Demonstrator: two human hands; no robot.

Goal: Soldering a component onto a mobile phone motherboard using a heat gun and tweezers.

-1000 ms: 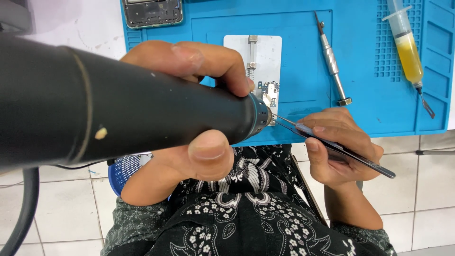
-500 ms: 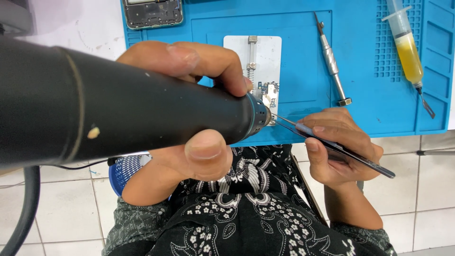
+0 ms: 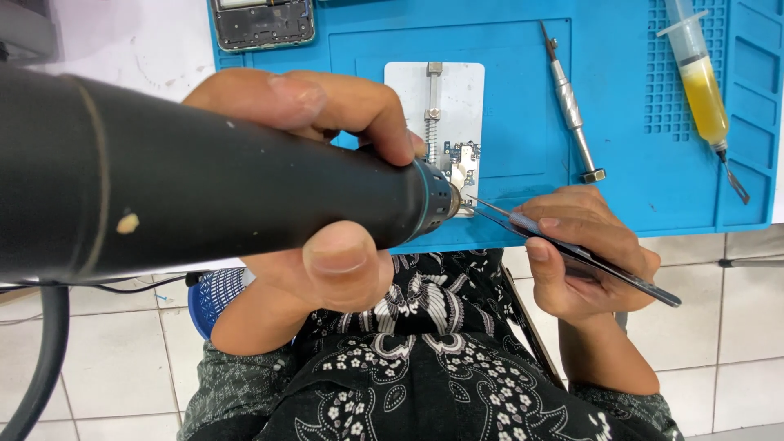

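My left hand [image 3: 327, 188] grips a big black hot-air gun [image 3: 204, 184] whose metal nozzle points at a small circuit board [image 3: 462, 163] clamped on a white holder plate [image 3: 437, 98]. My right hand [image 3: 584, 257] pinches dark tweezers [image 3: 572, 249], their tips touching the board's lower edge right by the nozzle. Both rest over a blue work mat [image 3: 523, 73].
On the mat lie a silver screwdriver [image 3: 570, 102] and a syringe of yellow paste [image 3: 704, 82] at the right. An opened phone body [image 3: 263, 23] sits at the mat's top left. A black cable [image 3: 41, 367] hangs at the lower left over the tiled floor.
The hot-air gun and my left hand have shifted very slightly; the tweezers stay at the board.
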